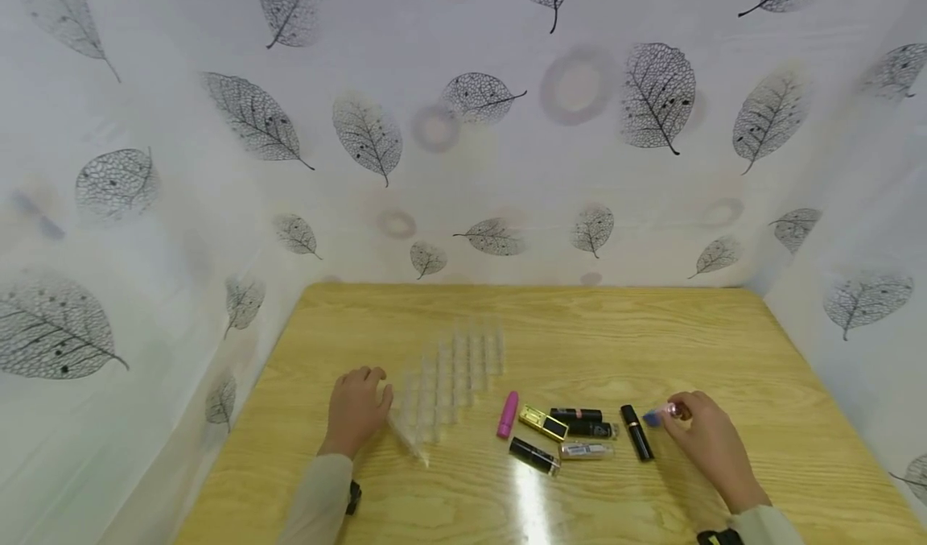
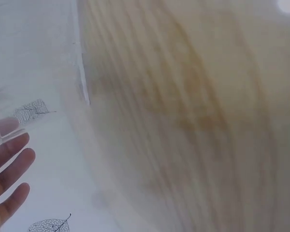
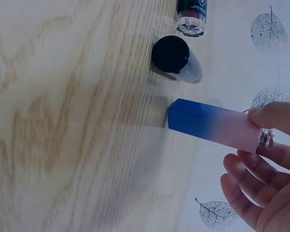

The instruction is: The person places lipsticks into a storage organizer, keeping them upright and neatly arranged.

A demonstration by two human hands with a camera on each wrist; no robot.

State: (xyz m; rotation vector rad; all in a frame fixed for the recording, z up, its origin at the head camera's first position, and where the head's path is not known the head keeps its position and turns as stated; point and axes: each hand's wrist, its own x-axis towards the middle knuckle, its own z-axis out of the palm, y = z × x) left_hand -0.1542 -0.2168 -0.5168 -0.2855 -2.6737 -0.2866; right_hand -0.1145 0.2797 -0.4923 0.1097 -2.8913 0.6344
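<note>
My right hand [image 1: 713, 444] pinches a lipstick tube [image 3: 215, 124] between thumb and fingers, near its silvery end. The tube fades from blue to pink, its blue end toward the tabletop. Just left of that hand lies a black lipstick with a gold band [image 1: 636, 432]. On the left, my left hand [image 1: 356, 412] is beside a clear compartmented organizer [image 1: 442, 388], its fingers loosely extended. Clear plastic also crosses one finger [image 2: 9, 126] in the left wrist view; whether it is touched I cannot tell.
Between the hands lie a pink tube [image 1: 508, 414], a gold lipstick case [image 1: 543, 423], several black tubes [image 1: 533, 455] and a clear-cased lipstick [image 1: 586, 450]. Leaf-patterned white sheeting [image 1: 500, 158] surrounds the wooden table [image 1: 615, 336] at the back and sides.
</note>
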